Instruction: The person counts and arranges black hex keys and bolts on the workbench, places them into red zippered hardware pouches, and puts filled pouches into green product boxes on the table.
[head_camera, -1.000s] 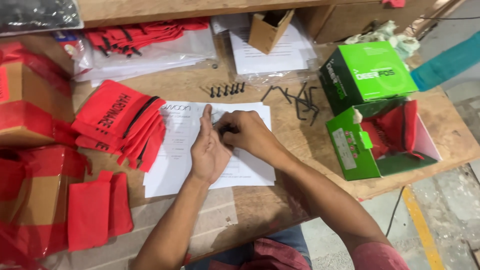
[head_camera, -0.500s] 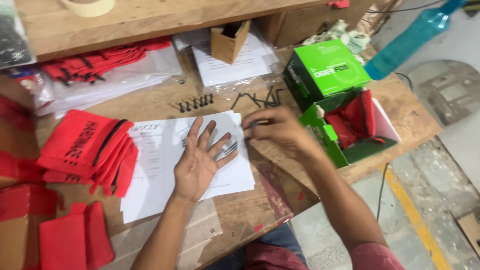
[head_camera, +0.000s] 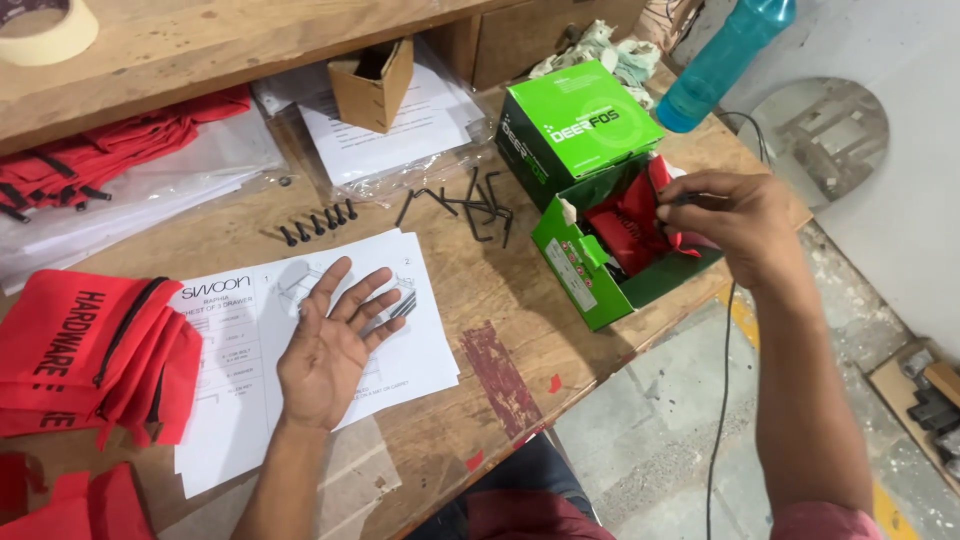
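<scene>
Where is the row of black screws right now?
Head view: the black screws lie on the bench, above the paper sheets, left of the hex keys.

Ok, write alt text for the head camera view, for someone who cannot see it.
A person's left hand lies flat, fingers spread, on white instruction sheets on a wooden workbench, while the right hand reaches into an open green box holding red fabric. Black screws, hex keys and red pouches lie around.

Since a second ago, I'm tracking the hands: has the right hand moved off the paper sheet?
Yes. The right hand has left the paper sheet and gone rightward to the open green box, touching the red pouches inside.
</scene>
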